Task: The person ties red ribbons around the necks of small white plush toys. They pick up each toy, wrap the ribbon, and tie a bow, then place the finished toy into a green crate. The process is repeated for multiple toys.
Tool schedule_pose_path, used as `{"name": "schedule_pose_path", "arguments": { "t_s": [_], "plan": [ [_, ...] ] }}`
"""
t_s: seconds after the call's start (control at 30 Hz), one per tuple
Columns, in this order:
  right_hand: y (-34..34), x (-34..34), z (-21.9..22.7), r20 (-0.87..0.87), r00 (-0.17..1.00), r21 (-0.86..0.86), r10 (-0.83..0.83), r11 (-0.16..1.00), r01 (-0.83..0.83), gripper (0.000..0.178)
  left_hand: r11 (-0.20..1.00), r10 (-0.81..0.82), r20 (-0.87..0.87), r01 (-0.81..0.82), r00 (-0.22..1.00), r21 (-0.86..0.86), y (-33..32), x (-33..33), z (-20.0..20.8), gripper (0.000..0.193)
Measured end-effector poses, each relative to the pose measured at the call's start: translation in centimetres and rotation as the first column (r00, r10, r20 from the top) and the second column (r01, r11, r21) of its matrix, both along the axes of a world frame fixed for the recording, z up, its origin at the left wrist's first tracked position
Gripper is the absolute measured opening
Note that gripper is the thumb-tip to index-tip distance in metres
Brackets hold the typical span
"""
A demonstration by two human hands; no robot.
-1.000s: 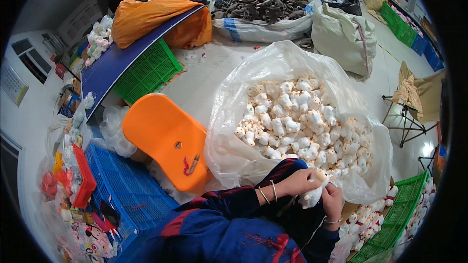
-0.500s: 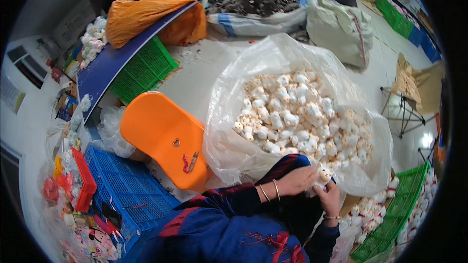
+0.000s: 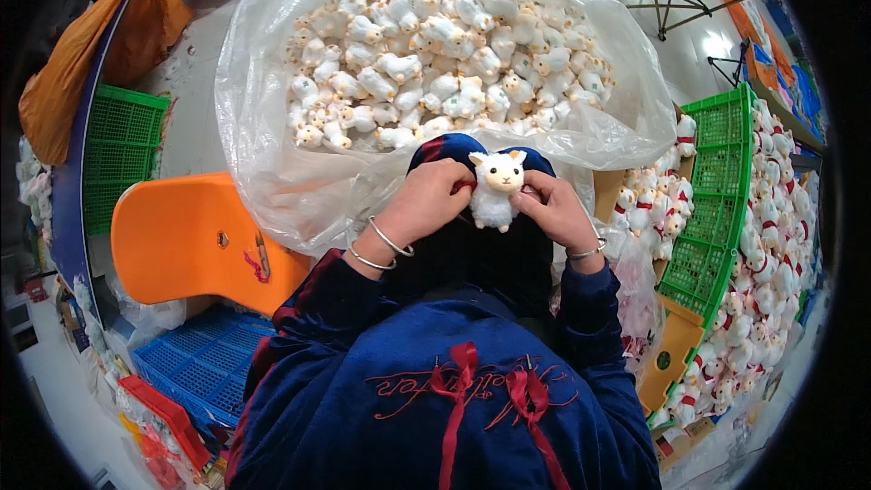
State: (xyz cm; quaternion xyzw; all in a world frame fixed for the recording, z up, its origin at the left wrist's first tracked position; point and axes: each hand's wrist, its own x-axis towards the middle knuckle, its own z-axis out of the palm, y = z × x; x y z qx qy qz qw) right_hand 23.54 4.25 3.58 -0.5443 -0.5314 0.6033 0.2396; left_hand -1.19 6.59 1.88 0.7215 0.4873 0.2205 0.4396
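Note:
A small white plush sheep [image 3: 497, 191], with a cream face and orange tufts, is upright over my knees and faces me. My right hand [image 3: 558, 210] pinches its side, the thumb across its body. On its other side my left hand [image 3: 434, 200] is closed, fingertips against the toy. A bit of dark red shows at those left fingertips; I cannot tell if it is ribbon or my clothing. Beyond my knees, a big clear plastic bag [image 3: 263, 163] holds a heap of similar plush sheep [image 3: 445, 36].
To the left, an orange chair [image 3: 172, 227] bears thread snips [image 3: 262, 252] and a red ribbon [image 3: 254, 265]. Below it lies a blue crate [image 3: 195, 358]. At right, plush sheep with red neck ribbons [image 3: 655, 204] lie beside a green crate [image 3: 714, 172].
My view has swung down and to the right, so the hands appear more central. The plush sheep now faces me upright between both hands; earlier it was partly covered by them.

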Motion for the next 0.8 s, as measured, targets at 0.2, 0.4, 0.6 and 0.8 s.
{"name": "schedule_pose_path", "arguments": {
  "t_s": [0.2,0.4,0.6,0.8],
  "plan": [
    [0.0,-1.4,-0.3,0.040,0.993,0.043,-0.115,0.993,0.113,0.032,0.984,0.060,-0.010,-0.061,0.998,-0.169,-0.1,-0.4,0.7,0.017],
    [0.2,-1.9,1.2,0.191,0.976,0.117,-0.108,0.989,0.087,0.026,0.992,0.090,0.088,-0.081,0.992,-0.096,-0.2,-0.6,-0.2,0.019],
    [0.2,-2.1,1.5,0.314,0.944,0.146,-0.097,0.988,0.053,0.034,0.952,0.112,0.062,-0.089,0.992,-0.293,-0.5,-0.6,2.2,0.027],
    [0.5,-2.4,1.8,0.315,0.945,0.101,-0.089,0.993,0.060,0.033,0.944,0.166,0.065,-0.140,0.984,-0.298,-0.4,-0.9,1.6,0.035]
  ]
}}
